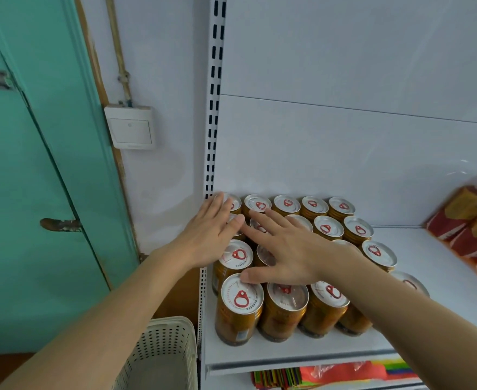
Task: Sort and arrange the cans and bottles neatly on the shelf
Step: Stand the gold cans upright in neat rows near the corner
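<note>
Gold-coloured cans with silver lids and red pull tabs are stood upright in close rows on the white shelf, packed into its left rear corner against the slotted upright. The left hand is held flat with the fingers straight and together, laid over the lids of the rear-left cans; nothing is gripped. The right hand is spread wide, palm down, across the lids in the middle of the block, with the thumb resting on the rim of the front-left can; nothing is gripped by it either. Red and orange packets are seen at the right end of the shelf, well apart from the cans. A perforated white basket is located below and left of the shelf, beside a green door.
</note>
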Action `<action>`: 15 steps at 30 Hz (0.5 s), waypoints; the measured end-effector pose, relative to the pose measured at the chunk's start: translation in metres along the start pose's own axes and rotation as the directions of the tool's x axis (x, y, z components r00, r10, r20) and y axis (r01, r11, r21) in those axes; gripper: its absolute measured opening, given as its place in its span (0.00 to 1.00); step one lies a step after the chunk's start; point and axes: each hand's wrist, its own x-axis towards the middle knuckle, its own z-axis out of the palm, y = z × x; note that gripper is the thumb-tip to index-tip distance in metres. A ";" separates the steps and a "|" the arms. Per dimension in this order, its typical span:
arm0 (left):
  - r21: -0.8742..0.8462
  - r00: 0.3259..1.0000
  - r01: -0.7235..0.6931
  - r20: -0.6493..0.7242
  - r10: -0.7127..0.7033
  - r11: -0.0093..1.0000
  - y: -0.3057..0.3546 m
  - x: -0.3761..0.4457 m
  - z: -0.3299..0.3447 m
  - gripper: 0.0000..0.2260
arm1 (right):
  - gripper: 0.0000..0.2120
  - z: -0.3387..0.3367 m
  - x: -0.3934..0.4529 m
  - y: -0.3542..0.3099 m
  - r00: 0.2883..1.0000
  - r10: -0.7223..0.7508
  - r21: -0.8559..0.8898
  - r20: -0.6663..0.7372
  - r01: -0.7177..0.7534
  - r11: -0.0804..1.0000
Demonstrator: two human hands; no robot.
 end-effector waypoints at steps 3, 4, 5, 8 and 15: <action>-0.007 1.000 0.004 -0.006 -0.004 1.000 -0.002 0.000 -0.003 0.39 | 0.49 -0.001 -0.002 -0.001 1.000 0.012 0.013 -0.014 -0.011 1.000; -0.001 1.000 0.002 -0.014 -0.002 1.000 -0.002 0.000 -0.005 0.39 | 0.49 -0.001 -0.003 -0.001 1.000 0.017 0.018 -0.026 -0.016 1.000; 0.019 1.000 -0.001 -0.022 0.002 1.000 -0.002 0.001 -0.008 0.38 | 0.49 -0.001 -0.005 -0.001 0.999 0.023 0.024 -0.042 -0.022 0.999; 0.167 0.999 -0.007 -0.043 0.014 0.986 0.007 0.002 -0.016 0.39 | 0.47 -0.002 -0.018 0.002 0.994 0.073 0.054 -0.086 -0.069 0.996; 0.376 0.996 -0.065 -0.024 0.080 0.924 0.067 -0.007 -0.010 0.47 | 0.46 0.007 -0.078 0.023 0.958 0.256 0.093 -0.127 -0.246 0.965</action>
